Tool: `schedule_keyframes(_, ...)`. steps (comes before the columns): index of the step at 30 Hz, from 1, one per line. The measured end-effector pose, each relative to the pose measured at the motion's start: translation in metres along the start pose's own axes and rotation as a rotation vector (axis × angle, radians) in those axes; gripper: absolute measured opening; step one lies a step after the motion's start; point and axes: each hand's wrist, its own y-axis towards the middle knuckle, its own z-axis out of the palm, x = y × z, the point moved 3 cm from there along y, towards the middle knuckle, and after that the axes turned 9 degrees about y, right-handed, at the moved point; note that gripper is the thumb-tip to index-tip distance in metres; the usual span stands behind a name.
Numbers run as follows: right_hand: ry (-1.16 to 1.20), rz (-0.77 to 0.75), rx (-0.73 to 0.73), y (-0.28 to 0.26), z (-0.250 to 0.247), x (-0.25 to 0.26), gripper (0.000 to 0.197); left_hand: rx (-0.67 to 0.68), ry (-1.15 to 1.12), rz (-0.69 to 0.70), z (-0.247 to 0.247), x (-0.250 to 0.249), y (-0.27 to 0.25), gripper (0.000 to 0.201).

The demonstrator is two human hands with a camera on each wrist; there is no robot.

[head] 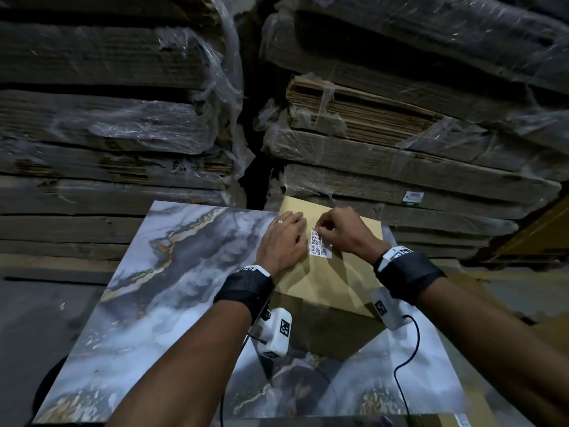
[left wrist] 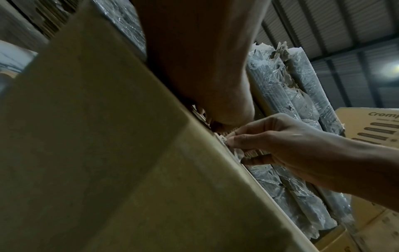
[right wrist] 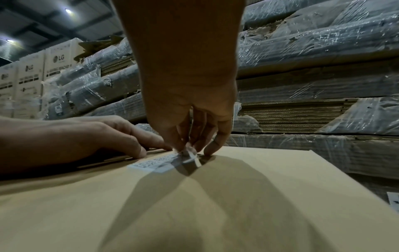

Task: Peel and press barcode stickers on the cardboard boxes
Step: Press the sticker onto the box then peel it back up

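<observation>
White barcode sticker sits flat on our cardboard box, which lies on the marble-look table. Our right hand pinches its far end, probably peeling backing, while our left hand lies flat with straight fingers, steadying the box.

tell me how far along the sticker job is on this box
Done: the barcode sticker already lies on top of the cardboard box, its near end flat. In hand: the right hand pinches the sticker's far end, where a strip curls up, while the left hand rests flat on the box beside it. Left: freeing that end and pressing the whole sticker down. No other stickered box is visible.
</observation>
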Motion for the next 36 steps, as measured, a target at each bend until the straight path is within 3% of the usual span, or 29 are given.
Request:
schedule_keyframes(7, 0.076, -0.121, -0.044, -0.017, -0.002, -0.006, 0.013, 0.043, 0.057, 0.022, 0.005, -0.001, -0.001, 0.048)
schedule_keyframes(12, 0.194, -0.108, -0.168, -0.019, -0.014, -0.017, 0.008, 0.069, 0.035, 0.014, 0.004, -0.001, -0.001, 0.063)
schedule_keyframes(17, 0.107, -0.139, 0.038, -0.012, -0.005, -0.014, 0.034, 0.083, 0.002, 0.013, 0.005, 0.003, -0.001, 0.065)
schedule_keyframes(22, 0.1, -0.181, 0.103, 0.005, 0.004, -0.006, 0.011, 0.056, -0.033, -0.012, 0.0, -0.001, -0.003, 0.062)
schedule_keyframes(27, 0.157, -0.208, 0.112, 0.011, -0.002, -0.013, 0.008, 0.041, -0.04, -0.013, -0.002, -0.002, -0.004, 0.052)
schedule_keyframes(31, 0.275, -0.188, 0.111, 0.007, -0.006, -0.027, 0.008, 0.045, -0.031, -0.016, -0.001, -0.001, -0.004, 0.066)
schedule_keyframes(36, 0.382, -0.171, 0.11, 0.005, -0.007, -0.038, 0.006, 0.029, -0.026, -0.015, -0.003, -0.003, -0.005, 0.063)
